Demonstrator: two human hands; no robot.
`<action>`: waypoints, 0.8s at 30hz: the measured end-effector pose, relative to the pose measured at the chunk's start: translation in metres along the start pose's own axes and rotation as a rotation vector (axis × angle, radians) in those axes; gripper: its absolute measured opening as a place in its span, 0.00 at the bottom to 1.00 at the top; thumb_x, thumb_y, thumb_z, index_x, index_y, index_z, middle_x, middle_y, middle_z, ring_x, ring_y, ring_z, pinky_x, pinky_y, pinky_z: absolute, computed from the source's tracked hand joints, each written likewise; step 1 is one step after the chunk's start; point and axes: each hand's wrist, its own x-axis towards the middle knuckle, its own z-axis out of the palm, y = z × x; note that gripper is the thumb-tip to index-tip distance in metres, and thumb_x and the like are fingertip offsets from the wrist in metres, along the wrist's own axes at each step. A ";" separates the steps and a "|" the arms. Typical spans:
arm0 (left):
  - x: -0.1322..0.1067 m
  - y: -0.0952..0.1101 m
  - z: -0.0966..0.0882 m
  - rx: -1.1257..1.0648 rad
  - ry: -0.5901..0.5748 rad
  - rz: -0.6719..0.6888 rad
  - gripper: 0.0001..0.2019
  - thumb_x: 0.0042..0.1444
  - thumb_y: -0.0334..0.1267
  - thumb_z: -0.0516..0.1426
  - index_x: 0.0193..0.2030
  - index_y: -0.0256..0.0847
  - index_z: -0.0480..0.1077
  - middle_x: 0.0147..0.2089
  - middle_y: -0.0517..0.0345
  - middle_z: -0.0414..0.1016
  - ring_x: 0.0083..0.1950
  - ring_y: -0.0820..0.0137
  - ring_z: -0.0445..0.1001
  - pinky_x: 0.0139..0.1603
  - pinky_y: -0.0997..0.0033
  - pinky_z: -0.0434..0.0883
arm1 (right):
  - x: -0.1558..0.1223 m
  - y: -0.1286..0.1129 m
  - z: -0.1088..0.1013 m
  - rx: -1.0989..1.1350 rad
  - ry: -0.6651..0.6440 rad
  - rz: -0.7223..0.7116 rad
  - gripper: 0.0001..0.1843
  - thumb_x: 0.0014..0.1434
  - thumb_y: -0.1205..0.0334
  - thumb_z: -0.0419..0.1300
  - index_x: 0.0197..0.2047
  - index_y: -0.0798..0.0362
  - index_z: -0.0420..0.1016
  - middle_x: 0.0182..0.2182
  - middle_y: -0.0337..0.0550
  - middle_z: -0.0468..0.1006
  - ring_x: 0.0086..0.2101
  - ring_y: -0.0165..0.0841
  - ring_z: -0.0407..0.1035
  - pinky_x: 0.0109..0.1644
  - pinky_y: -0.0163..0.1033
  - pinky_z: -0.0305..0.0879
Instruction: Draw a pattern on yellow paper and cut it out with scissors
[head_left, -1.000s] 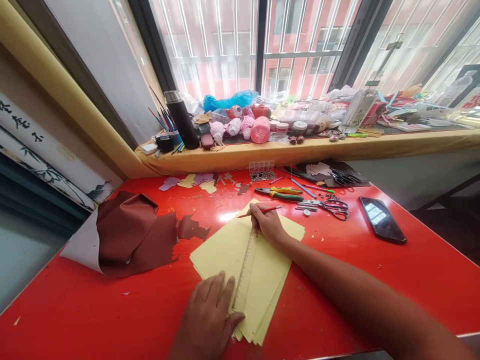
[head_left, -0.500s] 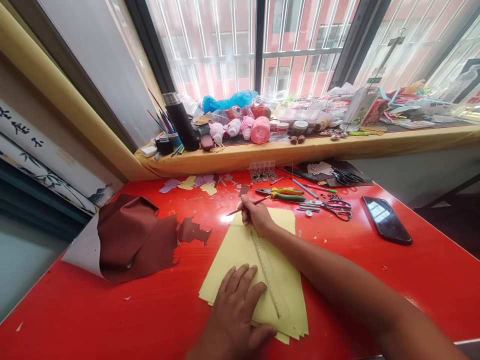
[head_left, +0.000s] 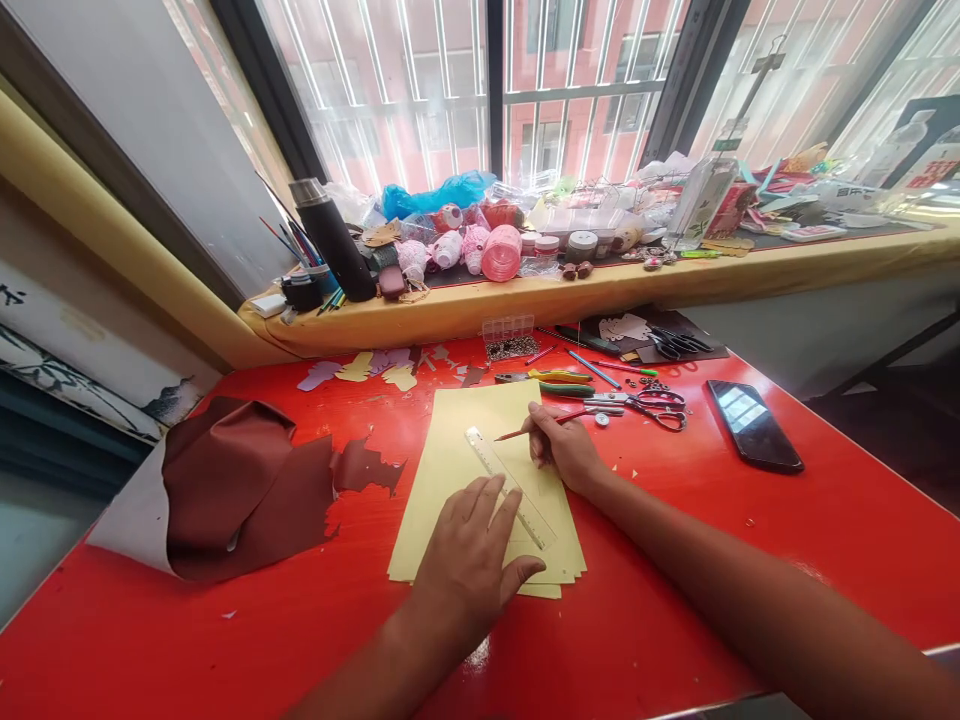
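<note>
One crumpled brown leatherette sheet lies well left of my left fingers, curled back on the red counter with its white underside showing. Those fingers are spread wide, pressing a clear plastic ruler down onto a stack of pale yellow paper. Just right of them, my right fingers pinch a red pencil narrowly, its tip over the paper. Beyond those fingers lie green-and-yellow-handled pliers, then scissors, and further right a black smartphone.
</note>
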 end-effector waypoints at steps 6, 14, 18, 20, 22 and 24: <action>0.011 0.003 0.008 -0.048 -0.113 0.143 0.37 0.70 0.65 0.55 0.75 0.43 0.66 0.78 0.41 0.65 0.77 0.47 0.66 0.72 0.43 0.69 | -0.003 0.005 -0.010 0.035 0.000 0.005 0.28 0.63 0.33 0.65 0.31 0.51 0.77 0.14 0.33 0.70 0.14 0.29 0.63 0.17 0.33 0.55; -0.007 -0.024 -0.025 -0.525 -0.216 0.356 0.07 0.75 0.41 0.56 0.51 0.42 0.74 0.63 0.47 0.80 0.73 0.60 0.71 0.74 0.57 0.71 | -0.002 0.006 -0.010 -0.002 -0.069 0.006 0.27 0.65 0.34 0.63 0.31 0.52 0.78 0.15 0.33 0.71 0.14 0.28 0.63 0.17 0.33 0.57; -0.011 -0.037 -0.033 -0.396 -0.187 0.301 0.17 0.73 0.28 0.51 0.63 0.43 0.72 0.68 0.45 0.75 0.73 0.59 0.70 0.71 0.55 0.74 | -0.004 0.002 -0.010 -0.035 -0.088 0.008 0.27 0.65 0.35 0.63 0.31 0.52 0.78 0.15 0.32 0.71 0.14 0.27 0.63 0.18 0.33 0.54; -0.017 -0.040 -0.029 -0.274 -0.139 0.211 0.19 0.73 0.31 0.52 0.68 0.42 0.70 0.71 0.43 0.73 0.71 0.55 0.72 0.69 0.51 0.75 | -0.005 0.000 -0.009 -0.054 -0.093 0.009 0.27 0.65 0.35 0.64 0.31 0.51 0.78 0.15 0.33 0.71 0.14 0.28 0.64 0.17 0.33 0.54; -0.024 -0.044 -0.024 -0.189 -0.096 0.152 0.20 0.74 0.36 0.54 0.69 0.40 0.70 0.69 0.42 0.75 0.68 0.53 0.74 0.67 0.49 0.77 | -0.006 -0.001 -0.009 -0.071 -0.091 0.012 0.28 0.65 0.33 0.64 0.31 0.51 0.78 0.16 0.33 0.71 0.15 0.29 0.65 0.17 0.33 0.54; -0.032 -0.049 -0.020 -0.163 -0.083 0.158 0.19 0.74 0.34 0.53 0.68 0.39 0.72 0.67 0.44 0.77 0.67 0.54 0.75 0.67 0.50 0.76 | -0.006 -0.001 -0.009 -0.089 -0.087 0.017 0.28 0.65 0.32 0.63 0.31 0.51 0.78 0.16 0.33 0.71 0.15 0.29 0.65 0.17 0.34 0.54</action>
